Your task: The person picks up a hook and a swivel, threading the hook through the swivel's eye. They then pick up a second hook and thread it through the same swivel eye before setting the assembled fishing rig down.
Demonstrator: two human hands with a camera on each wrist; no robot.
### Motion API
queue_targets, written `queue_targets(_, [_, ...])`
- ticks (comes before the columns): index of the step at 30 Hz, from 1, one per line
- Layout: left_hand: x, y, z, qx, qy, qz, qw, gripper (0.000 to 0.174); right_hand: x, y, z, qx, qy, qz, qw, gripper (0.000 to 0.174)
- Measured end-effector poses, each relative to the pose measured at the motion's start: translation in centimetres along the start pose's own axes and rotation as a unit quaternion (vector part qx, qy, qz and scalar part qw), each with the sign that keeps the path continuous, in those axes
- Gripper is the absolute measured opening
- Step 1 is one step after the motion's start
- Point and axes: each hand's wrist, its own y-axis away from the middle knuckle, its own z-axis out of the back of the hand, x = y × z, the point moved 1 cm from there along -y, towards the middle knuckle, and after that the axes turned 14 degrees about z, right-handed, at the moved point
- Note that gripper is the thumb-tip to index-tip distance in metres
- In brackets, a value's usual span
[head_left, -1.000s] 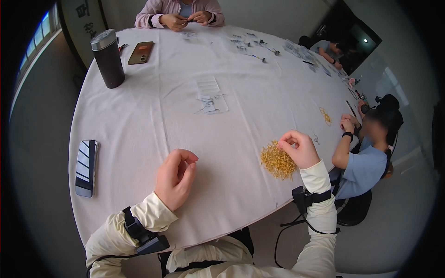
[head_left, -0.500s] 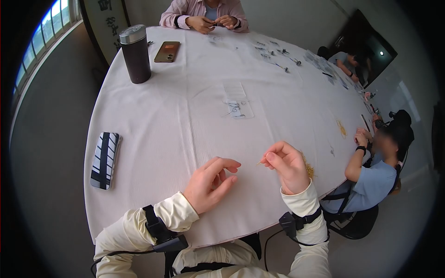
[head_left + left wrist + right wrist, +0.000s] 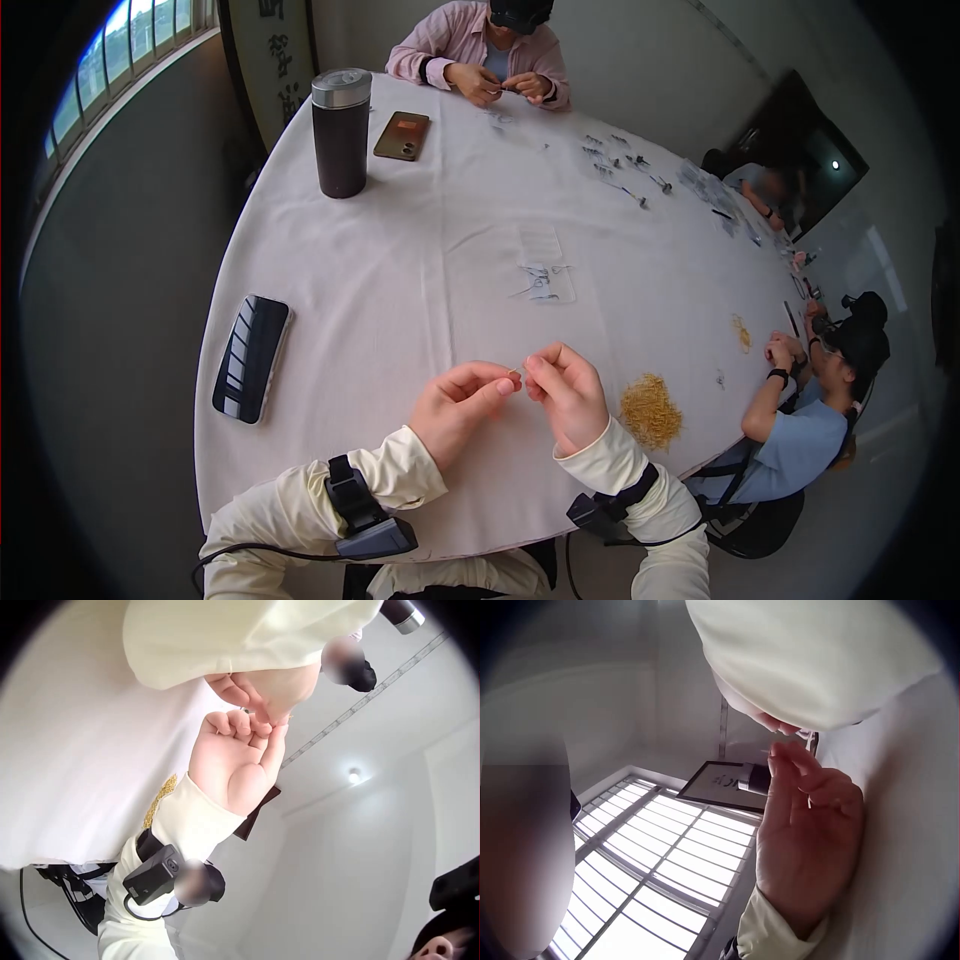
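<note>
In the head view, my left hand [image 3: 455, 412] and right hand [image 3: 572, 402] meet fingertip to fingertip above the white tablecloth. Thumb and forefinger of each pinch at a tiny thin golden piece [image 3: 514, 371], mostly hidden by the fingertips. A yellowish tip of it shows between the hands in the left wrist view, where the right hand [image 3: 232, 769] has its palm to the camera. From the right wrist, the left hand [image 3: 806, 832] shows with thumb and forefinger together. A heap of similar golden pieces [image 3: 652, 414] lies to the right of my right hand.
Ahead lies a clear plastic tray [image 3: 556, 288] with thin dark wires. On the left are a black phone [image 3: 250, 358], a dark tumbler [image 3: 340, 145] and a brown phone [image 3: 402, 136]. Other people sit around the table, with small parts [image 3: 625, 170] spread at the far side.
My right hand has left the golden heap with a small thin piece and moved left. Both hands have come together, and the left fingers have closed to a pinch. The head view has shifted.
</note>
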Motion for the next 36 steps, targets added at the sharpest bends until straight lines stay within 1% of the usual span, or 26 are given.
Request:
queue_targets(1, [0.0, -0.2, 0.2, -0.007, 0.035, 0.012, 0.999, 0.013, -0.4, 0.0, -0.1, 0.024, 0.004, 0.005, 1.0, 0.011])
queue_targets(2, [0.2, -0.4, 0.4, -0.013, 0.069, 0.022, 0.997, 0.013, -0.7, 0.2, -0.4, 0.024, 0.004, 0.004, 1.0, 0.011])
queue_targets(3, [0.4, -0.7, 0.5, -0.013, 0.07, 0.023, 0.997, 0.013, -0.9, 0.3, -0.7, 0.025, 0.028, 0.025, 0.999, 0.011])
queue_targets(5, [0.8, -1.0, 0.8, 0.0, 0.108, -0.007, 0.994, 0.011, -1.2, 0.5, -1.0, 0.026, 0.062, 0.059, 0.996, 0.012])
queue_targets(6, [0.8, -1.1, 0.8, 0.0, 0.109, -0.006, 0.994, 0.011, -1.3, 0.4, -1.0, 0.026, 0.063, 0.058, 0.996, 0.012])
queue_targets(8, [0.7, -1.1, 0.7, -0.007, 0.143, 0.002, 0.99, 0.008, -1.4, 0.3, -1.1, 0.063, 0.12, 0.097, 0.986, 0.014])
queue_targets(9, [0.7, -1.1, 0.8, -0.007, 0.144, 0.004, 0.99, 0.008, -1.2, -0.1, -0.8, 0.062, 0.121, 0.096, 0.986, 0.014])
queue_targets(11, [0.5, -1.2, 0.9, 0.006, 0.128, 0.013, 0.992, 0.009, -0.1, -1.8, 0.6, 0.175, 0.234, 0.123, 0.948, 0.016])
queue_targets(13, [-0.1, -1.0, 0.4, 0.01, 0.133, 0.02, 0.991, 0.01, 1.5, -5.1, 3.2, 0.156, 0.331, 0.176, 0.914, 0.016])
queue_targets(15, [-0.3, -0.9, 0.5, 0.014, 0.138, 0.026, 0.99, 0.011, 2.6, -9.0, 5.9, 0.082, 0.491, 0.218, 0.84, 0.016])
queue_targets(17, [-0.2, -1.0, 0.8, 0.041, 0.111, 0.037, 0.992, 0.011, 1.1, -12.7, 10.9, 0.041, 0.595, 0.23, 0.769, 0.02])
queue_targets(18, [-0.2, -1.0, 0.7, 0.041, 0.111, 0.037, 0.992, 0.011, 0.6, -13.5, 12.3, 0.041, 0.595, 0.23, 0.769, 0.02])
queue_targets(20, [-0.4, -0.9, 0.8, 0.035, 0.086, 0.052, 0.994, 0.012, -0.6, -14.9, 13.6, 0.034, 0.603, 0.16, 0.781, 0.026])
queue_targets(21, [-0.4, -1.0, 0.9, 0.031, 0.086, 0.051, 0.995, 0.012, -1.5, -15.4, 13.7, 0.037, 0.601, 0.16, 0.783, 0.026])
queue_targets(23, [-0.3, -1.0, 0.9, 0.04, 0.089, 0.06, 0.993, 0.011, -2.6, -15.6, 13.4, 0.061, 0.635, 0.195, 0.745, 0.02])
queue_targets(24, [-0.2, -1.0, 0.9, 0.038, 0.089, 0.064, 0.993, 0.011, -3.0, -15.7, 13.6, 0.061, 0.634, 0.191, 0.747, 0.02])
queue_targets(26, [-0.3, -1.0, 0.9, 0.055, 0.103, 0.059, 0.991, 0.01, -2.6, -15.9, 13.0, 0.043, 0.681, 0.17, 0.711, 0.01])
queue_targets(27, [-0.3, -1.0, 0.9, 0.055, 0.103, 0.062, 0.991, 0.01, -2.4, -15.5, 12.8, 0.043, 0.68, 0.167, 0.712, 0.01])
queue_targets(29, [-0.3, -1.1, 1.0, 0.055, 0.099, 0.059, 0.992, 0.008, -1.5, -14.7, 12.1, 0.012, 0.644, 0.267, 0.717, 0.006])
queue_targets(30, [-0.3, -1.1, 1.0, 0.054, 0.1, 0.06, 0.992, 0.008, -0.8, -13.9, 11.8, 0.014, 0.644, 0.265, 0.718, 0.006])
queue_targets(32, [-0.2, -1.0, 1.0, 0.041, 0.061, 0.041, 0.996, 0.008, 1.8, -10.9, 9.4, 0.057, 0.638, 0.307, 0.704, 0.008])
queue_targets(33, [-0.3, -0.9, 0.9, 0.04, 0.062, 0.046, 0.996, 0.008, 3.1, -9.0, 8.1, 0.09, 0.662, 0.305, 0.679, 0.009])
queue_targets(34, [-0.4, -0.8, 0.7, 0.023, 0.04, 0.03, 0.998, 0.008, 4.1, -7.0, 6.7, 0.123, 0.685, 0.302, 0.652, 0.011])
queue_targets(35, [-0.5, -0.8, 0.6, 0.007, 0.019, 0.012, 1.0, 0.009, 4.5, -5.2, 5.2, 0.152, 0.704, 0.313, 0.619, 0.011])
queue_targets(36, [-0.4, -0.7, 0.4, 0.008, 0.019, 0.017, 1.0, 0.009, 4.4, -3.6, 4.0, 0.179, 0.721, 0.323, 0.586, 0.012])
